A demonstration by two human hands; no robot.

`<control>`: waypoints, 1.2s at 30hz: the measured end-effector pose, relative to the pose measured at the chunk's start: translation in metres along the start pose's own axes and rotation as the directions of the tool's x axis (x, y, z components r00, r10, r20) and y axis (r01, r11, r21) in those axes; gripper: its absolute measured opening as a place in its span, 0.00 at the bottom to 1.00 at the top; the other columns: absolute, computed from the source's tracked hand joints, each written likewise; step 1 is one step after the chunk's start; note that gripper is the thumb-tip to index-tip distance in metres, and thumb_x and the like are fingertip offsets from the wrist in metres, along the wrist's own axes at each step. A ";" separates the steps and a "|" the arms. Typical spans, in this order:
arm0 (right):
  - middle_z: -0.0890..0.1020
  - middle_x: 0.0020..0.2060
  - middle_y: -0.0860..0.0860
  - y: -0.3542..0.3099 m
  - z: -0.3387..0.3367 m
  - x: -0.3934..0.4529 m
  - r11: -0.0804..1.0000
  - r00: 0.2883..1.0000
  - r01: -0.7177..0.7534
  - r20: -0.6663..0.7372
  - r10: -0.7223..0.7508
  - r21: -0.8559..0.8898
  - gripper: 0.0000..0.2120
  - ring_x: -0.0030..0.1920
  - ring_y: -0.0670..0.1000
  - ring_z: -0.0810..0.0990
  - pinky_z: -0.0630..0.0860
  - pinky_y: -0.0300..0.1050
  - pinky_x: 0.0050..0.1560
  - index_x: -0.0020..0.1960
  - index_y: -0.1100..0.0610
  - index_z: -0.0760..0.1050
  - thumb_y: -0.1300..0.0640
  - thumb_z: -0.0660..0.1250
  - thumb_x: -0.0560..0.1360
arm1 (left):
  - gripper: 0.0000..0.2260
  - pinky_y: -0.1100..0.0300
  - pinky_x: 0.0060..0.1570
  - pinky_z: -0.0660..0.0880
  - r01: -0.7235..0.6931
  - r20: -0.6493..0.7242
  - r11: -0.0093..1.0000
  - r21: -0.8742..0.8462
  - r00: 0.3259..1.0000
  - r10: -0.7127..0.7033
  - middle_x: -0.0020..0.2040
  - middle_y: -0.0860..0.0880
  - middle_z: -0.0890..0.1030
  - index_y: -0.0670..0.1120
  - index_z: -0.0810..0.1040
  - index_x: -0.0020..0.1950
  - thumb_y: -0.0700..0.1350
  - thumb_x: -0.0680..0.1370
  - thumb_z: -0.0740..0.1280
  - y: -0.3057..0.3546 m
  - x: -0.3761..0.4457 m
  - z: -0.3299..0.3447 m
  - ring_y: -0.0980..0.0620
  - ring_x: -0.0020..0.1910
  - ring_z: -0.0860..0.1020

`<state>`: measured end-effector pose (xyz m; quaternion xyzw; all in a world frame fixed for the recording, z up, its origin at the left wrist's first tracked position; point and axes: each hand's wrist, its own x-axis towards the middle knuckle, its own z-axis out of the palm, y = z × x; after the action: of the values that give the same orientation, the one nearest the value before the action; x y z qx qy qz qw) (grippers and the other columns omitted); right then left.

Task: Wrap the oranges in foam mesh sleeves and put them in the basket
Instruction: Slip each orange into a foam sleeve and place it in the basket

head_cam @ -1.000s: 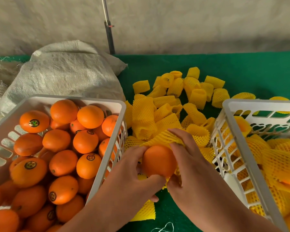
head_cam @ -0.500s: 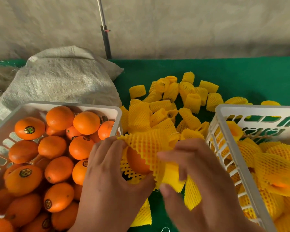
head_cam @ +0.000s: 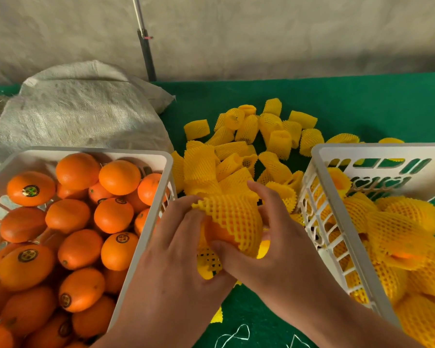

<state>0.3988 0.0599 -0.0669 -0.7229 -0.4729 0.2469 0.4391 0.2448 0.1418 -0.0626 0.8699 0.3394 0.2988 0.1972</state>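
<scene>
Between the two baskets, both my hands hold one orange [head_cam: 217, 233] half covered by a yellow foam mesh sleeve [head_cam: 232, 217]. My left hand [head_cam: 176, 247] grips the orange and sleeve from the left. My right hand [head_cam: 269, 239] pinches the sleeve from the right, thumb under the fruit. The white basket [head_cam: 146, 237] on the left holds several bare oranges [head_cam: 113, 214]. The white basket [head_cam: 337, 222] on the right holds several wrapped oranges [head_cam: 410, 222].
A pile of loose yellow sleeves [head_cam: 251, 146] lies on the green table cover [head_cam: 362, 104] behind my hands. A grey woven sack [head_cam: 78, 109] sits at the back left. A thin pole [head_cam: 146, 51] stands against the wall. White thread [head_cam: 234, 335] lies near the front edge.
One second ago the orange was bare between my hands. The sleeve has since been drawn over its top and right side, and both hands shifted slightly around it.
</scene>
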 end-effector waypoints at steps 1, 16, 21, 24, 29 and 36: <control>0.72 0.60 0.28 0.001 -0.001 0.001 1.000 0.999 0.005 -0.031 -0.005 -0.013 0.46 0.57 0.36 0.77 0.80 0.36 0.45 0.74 0.25 0.53 0.19 0.69 0.61 | 0.22 0.66 0.46 0.79 0.002 -0.001 1.000 -0.015 1.000 -0.002 0.66 0.63 0.69 0.54 0.74 0.60 0.63 0.70 0.67 0.000 0.000 0.000 0.65 0.59 0.73; 0.74 0.57 0.36 0.016 -0.057 0.029 0.970 0.867 0.020 -0.479 -0.138 -0.243 0.36 0.50 0.43 0.80 0.79 0.41 0.41 0.72 0.34 0.59 0.26 0.68 0.69 | 0.11 0.73 0.44 0.78 -0.010 0.089 0.998 -0.062 0.996 0.015 0.64 0.61 0.77 0.55 0.84 0.53 0.60 0.77 0.71 -0.002 -0.001 0.002 0.58 0.44 0.83; 0.80 0.60 0.53 0.056 -0.125 0.047 0.839 0.768 -0.328 -0.639 -0.031 -0.435 0.37 0.57 0.60 0.79 0.78 0.60 0.56 0.72 0.46 0.63 0.31 0.68 0.69 | 0.13 0.60 0.39 0.81 -0.021 0.167 0.998 0.054 0.986 0.011 0.56 0.63 0.79 0.56 0.84 0.49 0.62 0.75 0.64 -0.004 0.000 0.004 0.60 0.43 0.80; 0.81 0.58 0.58 0.085 -0.141 0.046 0.745 0.752 -0.505 -0.646 0.131 -0.437 0.39 0.59 0.65 0.79 0.78 0.62 0.57 0.72 0.51 0.65 0.31 0.68 0.69 | 0.14 0.59 0.39 0.81 -0.016 0.183 0.997 0.076 0.983 0.002 0.53 0.64 0.78 0.57 0.82 0.48 0.64 0.75 0.62 -0.005 0.000 0.003 0.60 0.43 0.79; 0.81 0.57 0.59 0.117 -0.136 0.041 0.670 0.717 -0.619 -0.642 0.270 -0.410 0.34 0.58 0.66 0.79 0.78 0.67 0.58 0.68 0.53 0.66 0.30 0.64 0.72 | 0.13 0.61 0.33 0.78 -0.019 0.204 0.991 0.131 0.979 -0.008 0.47 0.64 0.78 0.59 0.80 0.45 0.64 0.75 0.60 -0.002 0.000 0.002 0.60 0.38 0.78; 0.79 0.64 0.58 0.108 -0.145 0.046 0.707 0.776 -0.572 -0.554 0.302 -0.416 0.43 0.64 0.63 0.78 0.78 0.66 0.62 0.75 0.51 0.67 0.26 0.69 0.70 | 0.06 0.59 0.34 0.79 -0.029 0.193 0.986 0.162 0.981 -0.003 0.44 0.63 0.78 0.58 0.80 0.43 0.58 0.76 0.70 -0.001 -0.001 0.001 0.58 0.39 0.78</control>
<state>0.5805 0.0248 -0.0869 -0.9485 -0.2190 0.0234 0.2278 0.2446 0.1422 -0.0645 0.9102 0.3363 0.1856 0.1548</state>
